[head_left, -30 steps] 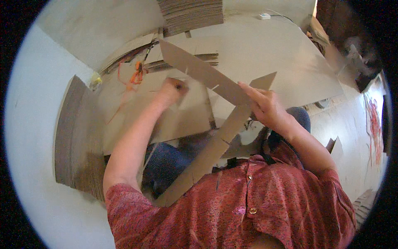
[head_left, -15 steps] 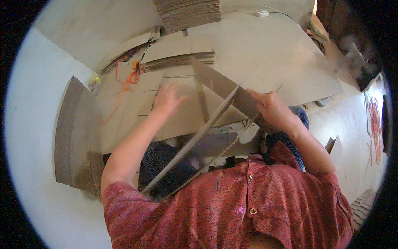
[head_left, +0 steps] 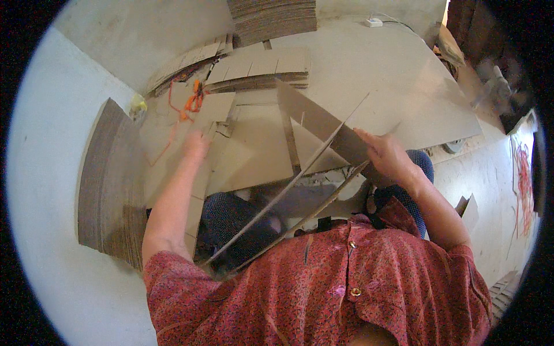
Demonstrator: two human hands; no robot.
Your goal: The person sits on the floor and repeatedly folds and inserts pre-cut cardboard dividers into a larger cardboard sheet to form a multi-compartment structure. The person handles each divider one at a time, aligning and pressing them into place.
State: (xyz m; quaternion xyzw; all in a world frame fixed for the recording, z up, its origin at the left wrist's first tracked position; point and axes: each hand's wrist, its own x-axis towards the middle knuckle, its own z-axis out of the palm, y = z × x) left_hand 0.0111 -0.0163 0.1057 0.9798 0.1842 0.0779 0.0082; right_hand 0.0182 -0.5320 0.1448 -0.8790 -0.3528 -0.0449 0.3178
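My right hand [head_left: 391, 157] is closed on the edge of brown cardboard strips [head_left: 332, 130] that cross each other, standing on edge in front of my chest. Two long thin edges slant down from them toward my left side. My left hand [head_left: 197, 144] is over the slotted cardboard sheets [head_left: 179, 173] lying on the left of the work surface. Motion smears its fingers, so whether it grips a sheet is not clear. Beside that hand, the end of one slotted piece [head_left: 219, 108] sits slightly above the layer under it.
A tall stack of cardboard [head_left: 112, 184] stands by the left wall. Slotted sheets [head_left: 259, 69] are piled at the back, with another stack [head_left: 274, 23] behind. Orange string [head_left: 195, 99] lies at the far left. A white socket block [head_left: 373, 22] with a cord rests at the back right.
My left hand has moved left and toward me, from above the middle sheet onto the slotted sheets. My right hand keeps its hold, and the crossed strips have shifted only slightly.
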